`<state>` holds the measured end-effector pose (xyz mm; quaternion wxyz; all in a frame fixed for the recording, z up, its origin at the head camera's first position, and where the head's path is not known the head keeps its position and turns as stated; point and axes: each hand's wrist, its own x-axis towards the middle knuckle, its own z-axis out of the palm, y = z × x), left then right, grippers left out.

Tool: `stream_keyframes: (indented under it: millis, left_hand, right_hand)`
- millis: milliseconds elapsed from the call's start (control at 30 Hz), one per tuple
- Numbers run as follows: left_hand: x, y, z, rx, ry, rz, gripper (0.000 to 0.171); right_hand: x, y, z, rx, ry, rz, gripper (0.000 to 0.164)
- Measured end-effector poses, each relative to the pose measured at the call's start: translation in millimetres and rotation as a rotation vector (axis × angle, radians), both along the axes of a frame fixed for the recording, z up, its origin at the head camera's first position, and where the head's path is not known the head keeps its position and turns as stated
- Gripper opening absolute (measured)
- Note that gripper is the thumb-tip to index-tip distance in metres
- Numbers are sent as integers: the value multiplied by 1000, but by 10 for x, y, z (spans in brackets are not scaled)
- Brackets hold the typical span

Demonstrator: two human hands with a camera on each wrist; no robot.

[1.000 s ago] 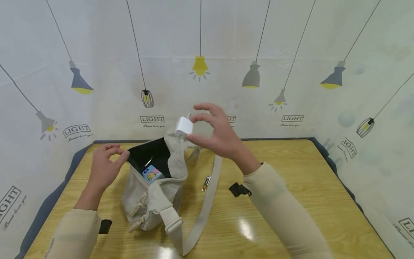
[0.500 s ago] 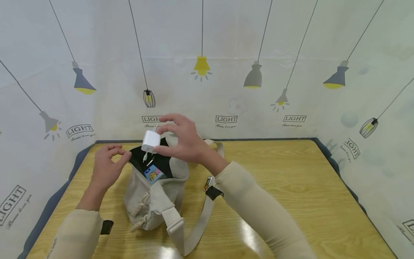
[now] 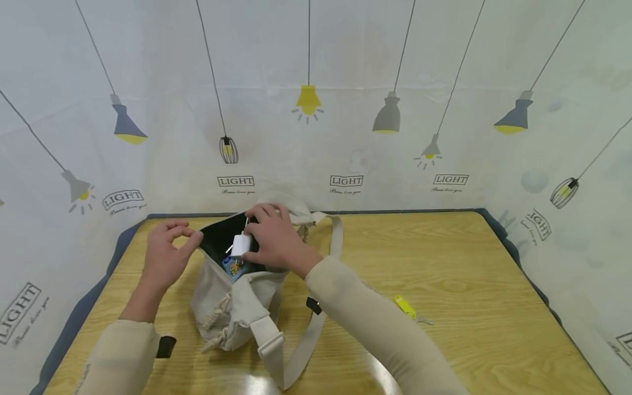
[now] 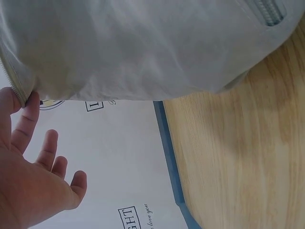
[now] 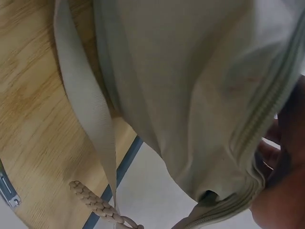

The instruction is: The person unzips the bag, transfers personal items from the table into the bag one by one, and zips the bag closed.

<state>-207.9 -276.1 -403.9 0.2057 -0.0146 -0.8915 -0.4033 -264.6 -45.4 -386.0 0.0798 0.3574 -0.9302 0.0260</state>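
A beige canvas shoulder bag stands on the table with its zipped mouth spread, showing a black lining. My left hand pinches the left corner of that mouth between thumb and forefinger; in the left wrist view the fingertips grip the zipper edge. My right hand holds a white charger plug with a white cable, down inside the opening. Below the charger lies a small blue box with a cartoon picture. In the right wrist view the bag's side hides most of this hand.
The bag's strap loops over the wooden table to the right. A key with a yellow tag lies right of my right sleeve. A small metal nail clipper shows at the right wrist view's left edge. A printed curtain stands behind.
My right hand has carried the charger left, then down from above the bag into its mouth. The yellow-tagged key has come out from behind the right sleeve. My left hand keeps its hold.
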Motion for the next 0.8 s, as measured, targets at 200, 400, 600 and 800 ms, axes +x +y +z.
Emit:
stream_keyframes:
  millis: [200,400,600,800]
  left_hand:
    - [0,22,-4,9,-2,-6,26]
    - [3,36,7,10,-12,-7,27]
    - [15,48,20,2,-30,-18,28]
    - [14,39,6,-3,-34,-7,28]
  right_hand:
    - [18,-69,-40,199,79,-49,50]
    - [37,-33,-37,182,74,-40,50]
    - [59,57,23,70,28,-28,47]
    - [67,158,94,27,20,-31,47]
